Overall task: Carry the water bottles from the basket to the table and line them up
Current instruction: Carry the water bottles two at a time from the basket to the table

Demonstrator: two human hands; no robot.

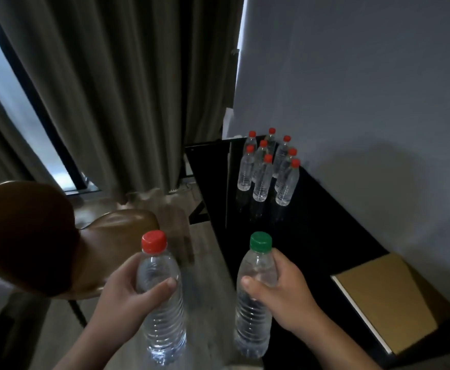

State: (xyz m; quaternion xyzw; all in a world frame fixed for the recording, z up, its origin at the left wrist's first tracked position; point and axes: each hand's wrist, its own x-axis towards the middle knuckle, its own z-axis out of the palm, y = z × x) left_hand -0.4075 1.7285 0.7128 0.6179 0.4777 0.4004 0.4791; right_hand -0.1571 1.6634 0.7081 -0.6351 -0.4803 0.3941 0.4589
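The left hand (135, 287) is closed around the red-cap bottle (165, 329): the thumb is laid across the front of the upper body and the fingers are curled behind it. The right hand (285, 292) is closed in the same way around the green-cap bottle (253, 324), with the thumb on the front and the fingers wrapped on the far side. Both bottles are held upright, side by side but apart, low in the view, and their caps are left free above the hands. The red-cap bottle is seen over the floor, and the green-cap bottle is seen at the near left edge of the black surface (325, 222).

Further away on this surface, near the wall (365, 76), a tight group of bottles (263, 180) is stood upright; eight red caps can be counted. This group is well apart from both hands. A tan book (383, 300) is laid on the surface to the right of the right hand. A brown chair (31, 236) is seen to the left of the left hand, and a grey curtain (111, 89) is hung behind it.
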